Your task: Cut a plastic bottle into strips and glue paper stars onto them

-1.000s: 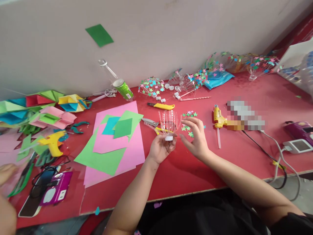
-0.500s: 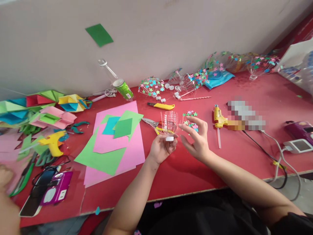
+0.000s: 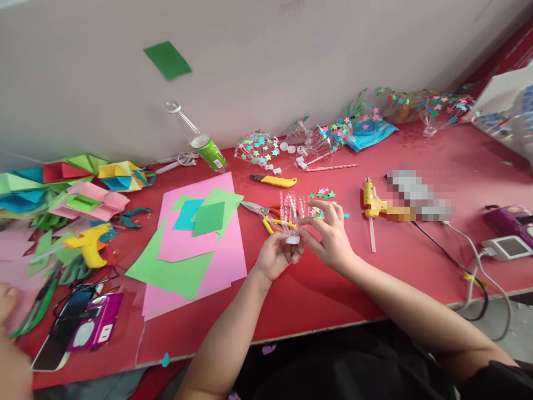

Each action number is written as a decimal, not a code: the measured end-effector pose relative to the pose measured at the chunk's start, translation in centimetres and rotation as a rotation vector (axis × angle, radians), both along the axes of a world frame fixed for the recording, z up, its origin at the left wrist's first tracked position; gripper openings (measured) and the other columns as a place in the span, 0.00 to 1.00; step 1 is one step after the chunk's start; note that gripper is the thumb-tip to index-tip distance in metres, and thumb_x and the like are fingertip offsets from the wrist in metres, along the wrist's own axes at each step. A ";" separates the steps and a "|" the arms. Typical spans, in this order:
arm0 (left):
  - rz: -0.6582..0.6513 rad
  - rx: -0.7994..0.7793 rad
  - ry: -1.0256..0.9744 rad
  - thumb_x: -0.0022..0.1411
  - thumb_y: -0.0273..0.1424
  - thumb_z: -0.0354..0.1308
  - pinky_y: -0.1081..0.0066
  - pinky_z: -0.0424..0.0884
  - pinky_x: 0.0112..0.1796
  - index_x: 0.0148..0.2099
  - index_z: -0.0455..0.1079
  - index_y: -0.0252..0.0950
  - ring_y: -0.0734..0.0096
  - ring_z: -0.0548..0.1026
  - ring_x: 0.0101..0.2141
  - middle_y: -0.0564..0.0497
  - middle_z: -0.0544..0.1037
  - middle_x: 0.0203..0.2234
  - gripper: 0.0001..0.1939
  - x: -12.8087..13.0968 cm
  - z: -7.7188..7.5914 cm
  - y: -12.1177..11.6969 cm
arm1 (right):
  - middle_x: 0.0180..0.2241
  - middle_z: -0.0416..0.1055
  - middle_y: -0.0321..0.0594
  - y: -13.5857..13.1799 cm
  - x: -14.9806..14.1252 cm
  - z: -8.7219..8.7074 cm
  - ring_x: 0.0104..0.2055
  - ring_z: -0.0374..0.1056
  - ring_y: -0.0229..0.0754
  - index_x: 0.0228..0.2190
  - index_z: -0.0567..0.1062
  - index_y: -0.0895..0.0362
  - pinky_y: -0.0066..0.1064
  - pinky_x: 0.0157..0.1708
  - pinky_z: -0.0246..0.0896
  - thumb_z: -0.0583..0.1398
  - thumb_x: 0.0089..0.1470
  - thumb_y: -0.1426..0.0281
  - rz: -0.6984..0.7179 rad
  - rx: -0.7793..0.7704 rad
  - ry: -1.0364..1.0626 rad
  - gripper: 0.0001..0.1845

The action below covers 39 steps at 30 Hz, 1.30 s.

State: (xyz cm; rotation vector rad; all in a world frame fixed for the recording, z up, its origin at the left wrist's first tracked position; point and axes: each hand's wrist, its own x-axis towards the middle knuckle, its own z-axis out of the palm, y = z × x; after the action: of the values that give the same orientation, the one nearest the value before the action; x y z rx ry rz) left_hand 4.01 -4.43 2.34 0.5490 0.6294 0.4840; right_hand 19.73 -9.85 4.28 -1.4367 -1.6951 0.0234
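Note:
My left hand (image 3: 275, 256) is closed round the white cap end of a clear plastic bottle top (image 3: 290, 211) cut into upright strips. It holds the piece over the red table (image 3: 375, 278). My right hand (image 3: 330, 236) has come in from the right, and its fingers pinch one of the strips on the piece's right side. Small paper stars (image 3: 322, 195) in green, pink and blue lie scattered just beyond the fingers. Yellow-handled scissors (image 3: 266, 215) lie right behind the bottle piece.
Pink and green paper sheets (image 3: 195, 244) lie to the left, a yellow utility knife (image 3: 275, 180) behind. A yellow glue gun (image 3: 372, 203) with its cable lies on the right. Star-covered bottle pieces (image 3: 258, 148) line the wall. Another person's hand (image 3: 6, 297) is at the far left.
My right hand was spread open beside the bottle piece; it has moved in and closed its fingers on the strips. The strips now splay outward more. My left hand has stayed where it was.

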 end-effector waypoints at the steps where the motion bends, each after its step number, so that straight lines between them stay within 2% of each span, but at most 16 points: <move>1: -0.007 0.003 0.006 0.55 0.34 0.53 0.75 0.61 0.19 0.28 0.71 0.30 0.74 0.68 0.16 0.47 0.74 0.19 0.11 0.0 0.0 0.0 | 0.52 0.64 0.46 0.0 0.0 0.0 0.54 0.58 0.55 0.36 0.75 0.52 0.54 0.53 0.57 0.60 0.58 0.69 0.002 -0.013 0.009 0.04; 6: -0.030 0.004 0.006 0.54 0.34 0.54 0.75 0.61 0.19 0.29 0.72 0.30 0.74 0.69 0.16 0.46 0.74 0.19 0.12 0.0 0.0 -0.1 | 0.51 0.66 0.45 0.1 0.0 -0.1 0.54 0.61 0.54 0.37 0.73 0.51 0.54 0.52 0.56 0.61 0.58 0.70 0.006 -0.056 0.070 0.03; 13: -0.014 -0.012 0.011 0.55 0.34 0.54 0.75 0.61 0.19 0.29 0.71 0.30 0.74 0.69 0.16 0.47 0.74 0.18 0.12 0.0 -0.5 0.1 | 0.50 0.67 0.44 0.0 -0.1 0.4 0.51 0.62 0.53 0.33 0.72 0.52 0.52 0.51 0.57 0.60 0.57 0.72 0.042 0.039 0.038 0.02; 18: 0.010 -0.040 0.023 0.55 0.33 0.53 0.75 0.61 0.19 0.28 0.70 0.31 0.74 0.69 0.15 0.49 0.73 0.17 0.11 0.1 -0.4 0.0 | 0.49 0.68 0.45 -0.3 -0.2 0.2 0.53 0.60 0.53 0.31 0.74 0.52 0.51 0.51 0.60 0.60 0.57 0.72 0.066 0.074 -0.016 0.04; 22: 0.030 -0.066 0.028 0.57 0.32 0.52 0.75 0.63 0.21 0.26 0.69 0.32 0.76 0.67 0.14 0.50 0.72 0.15 0.11 0.1 0.1 0.1 | 0.43 0.73 0.42 -0.4 -0.2 0.0 0.51 0.62 0.51 0.31 0.75 0.51 0.50 0.52 0.60 0.59 0.57 0.73 0.097 0.133 -0.068 0.06; 27: 0.021 -0.102 0.008 0.56 0.32 0.52 0.76 0.64 0.21 0.26 0.68 0.32 0.75 0.68 0.15 0.50 0.73 0.15 0.11 0.1 0.3 0.1 | 0.32 0.77 0.34 -0.3 -0.2 0.2 0.44 0.67 0.46 0.31 0.74 0.50 0.51 0.59 0.52 0.57 0.59 0.75 0.178 0.156 -0.116 0.09; 34: 0.041 -0.121 -0.003 0.55 0.31 0.53 0.76 0.64 0.19 0.25 0.68 0.32 0.75 0.68 0.14 0.51 0.72 0.13 0.09 0.1 0.4 0.1 | 0.34 0.78 0.35 -0.3 -0.2 0.2 0.44 0.66 0.44 0.30 0.74 0.50 0.49 0.60 0.52 0.58 0.59 0.74 0.205 0.164 -0.141 0.08; 39: 0.030 -0.084 0.036 0.56 0.31 0.53 0.77 0.64 0.20 0.25 0.67 0.32 0.76 0.68 0.14 0.51 0.71 0.13 0.10 0.0 0.2 0.1 | 0.33 0.78 0.35 -0.2 -0.2 0.2 0.42 0.67 0.44 0.29 0.74 0.51 0.51 0.60 0.51 0.57 0.60 0.74 0.235 0.112 -0.147 0.09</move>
State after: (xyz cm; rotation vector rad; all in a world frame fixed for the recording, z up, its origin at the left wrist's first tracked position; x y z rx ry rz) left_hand 4.04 -4.30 2.53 0.4700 0.6902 0.4748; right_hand 19.53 -10.09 4.52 -1.1752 -1.9473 -0.0482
